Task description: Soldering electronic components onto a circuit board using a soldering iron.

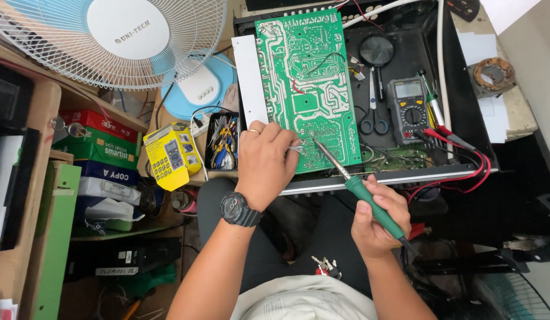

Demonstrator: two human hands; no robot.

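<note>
A green circuit board [307, 83] is seen at the upper centre of the frame, laid solder-side up over an open black chassis [464, 112]. The left hand [266, 163], with a ring on 1 finger and a black wristwatch [239, 209] on the wrist, is rested on the lower left part of the board, its fingers closed around a small metal piece [296, 149] pinched at the fingertips; what the piece is cannot be told. The right hand [378, 216], at the lower right of centre, is closed around the green handle of a soldering iron [361, 189], whose metal tip is pointed up and to the left and is brought down on the lower part of the board, just beside the left fingertips. Inside the chassis, to the right of the board, a grey multimeter [409, 109] is laid, with red and black leads [464, 154] trailed toward the right edge; blue-handled scissors [374, 112] lie between the board and the multimeter. A white strip [250, 80] is set along the board's left edge. At the left of centre, a yellow boxed meter [171, 155] and a black tray of pliers [222, 142] are found. A white fan [109, 41] fills the upper left corner, and stacked boxes [103, 154] are kept on a shelf at the left.
</note>
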